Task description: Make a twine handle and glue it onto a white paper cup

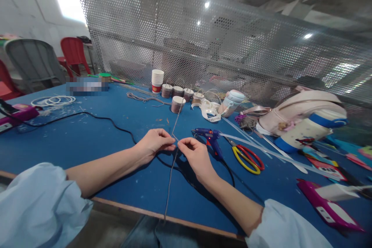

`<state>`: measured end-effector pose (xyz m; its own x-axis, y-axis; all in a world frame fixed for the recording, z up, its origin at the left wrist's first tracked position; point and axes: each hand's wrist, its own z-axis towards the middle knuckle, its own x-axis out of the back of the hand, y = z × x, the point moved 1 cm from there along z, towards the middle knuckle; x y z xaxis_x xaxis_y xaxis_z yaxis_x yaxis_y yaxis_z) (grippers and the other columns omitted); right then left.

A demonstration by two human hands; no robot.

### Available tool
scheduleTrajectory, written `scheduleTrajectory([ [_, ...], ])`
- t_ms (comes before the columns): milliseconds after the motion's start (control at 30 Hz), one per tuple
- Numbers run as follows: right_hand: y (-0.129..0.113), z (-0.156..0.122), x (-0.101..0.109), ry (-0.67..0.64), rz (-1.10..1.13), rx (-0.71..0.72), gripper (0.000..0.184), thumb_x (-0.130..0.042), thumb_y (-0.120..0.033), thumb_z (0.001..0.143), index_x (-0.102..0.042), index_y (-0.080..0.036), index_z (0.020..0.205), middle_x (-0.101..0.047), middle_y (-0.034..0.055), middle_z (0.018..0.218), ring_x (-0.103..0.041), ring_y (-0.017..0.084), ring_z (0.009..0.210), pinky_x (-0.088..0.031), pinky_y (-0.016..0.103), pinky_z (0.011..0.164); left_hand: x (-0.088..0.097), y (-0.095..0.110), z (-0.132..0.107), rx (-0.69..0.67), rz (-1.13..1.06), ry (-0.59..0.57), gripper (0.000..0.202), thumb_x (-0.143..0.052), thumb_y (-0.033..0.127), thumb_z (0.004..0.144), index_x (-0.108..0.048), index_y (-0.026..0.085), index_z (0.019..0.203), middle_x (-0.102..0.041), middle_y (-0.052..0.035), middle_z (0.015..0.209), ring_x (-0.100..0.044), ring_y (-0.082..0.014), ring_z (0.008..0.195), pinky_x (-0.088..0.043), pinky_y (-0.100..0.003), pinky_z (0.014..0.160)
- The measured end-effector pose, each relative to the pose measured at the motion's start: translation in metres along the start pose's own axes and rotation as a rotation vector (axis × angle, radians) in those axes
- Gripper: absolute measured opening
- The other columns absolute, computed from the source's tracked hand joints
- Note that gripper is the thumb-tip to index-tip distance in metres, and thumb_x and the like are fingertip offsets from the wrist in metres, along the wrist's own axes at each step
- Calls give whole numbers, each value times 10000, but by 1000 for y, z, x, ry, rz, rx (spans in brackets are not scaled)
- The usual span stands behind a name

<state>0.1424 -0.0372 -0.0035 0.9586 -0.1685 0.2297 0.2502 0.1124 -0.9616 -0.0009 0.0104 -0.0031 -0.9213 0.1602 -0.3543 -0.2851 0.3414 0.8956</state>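
Note:
A thin grey cord [169, 186] runs from a small brown-wrapped paper cup [177, 106] across the blue table and over its front edge. My left hand [157, 143] pinches the cord near the middle of the table. Close beside it, fingertips nearly touching, my right hand [199, 159] pinches the cord too. What lies right between the fingertips is too small to make out. To the right of my hands rest a blue glue gun [208, 134], with a small red light showing, and scissors [248, 159] with red and yellow handles.
Several wrapped cups [178, 91] stand behind, beside a stack of white paper cups [157, 77]. Bottles and a pale bag [305, 104] crowd the right. Magenta power strips [328, 205] lie at both sides. A black cable [99, 117] crosses the table. Perforated metal screen [122, 27] behind.

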Motion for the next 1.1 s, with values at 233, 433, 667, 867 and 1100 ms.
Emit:
scheduleTrajectory([
  [233,-1,-1,0,-23,12,-5,165,-657,-330,717,-657,-165,714,-621,2,650,-503,129,607,-396,255,583,-2,-1,-2,-8,17,20,153,-737,-9,647,-616,85,656,-650,-39,546,-644,-108,489,-558,-204,569],
  [433,-2,-1,-1,-32,7,0,165,-655,-330,714,-652,-165,704,-617,-7,639,-505,128,603,-399,254,589,-3,0,-6,-16,58,38,237,-778,39,619,-555,110,584,-617,-20,499,-624,-118,452,-537,-207,480],
  [667,-1,-2,-1,-47,-9,8,175,-652,-334,713,-650,-160,706,-627,-1,649,-507,127,603,-394,250,585,-5,0,-5,-30,95,27,221,-713,7,661,-534,113,584,-627,-34,483,-599,-103,432,-518,-194,459],
  [867,0,-1,-2,-59,-10,-4,191,-652,-348,707,-648,-157,714,-619,2,651,-500,127,601,-386,255,586,-5,-2,-4,-49,80,8,217,-720,24,649,-534,114,582,-611,-1,478,-591,-75,436,-512,-176,510],
  [1100,-2,-1,0,-48,-20,-2,166,-650,-326,714,-642,-162,696,-608,-3,635,-485,121,591,-376,249,573,-5,-2,-4,-68,58,3,220,-718,28,660,-533,115,578,-601,6,465,-605,-82,456,-512,-175,520],
])
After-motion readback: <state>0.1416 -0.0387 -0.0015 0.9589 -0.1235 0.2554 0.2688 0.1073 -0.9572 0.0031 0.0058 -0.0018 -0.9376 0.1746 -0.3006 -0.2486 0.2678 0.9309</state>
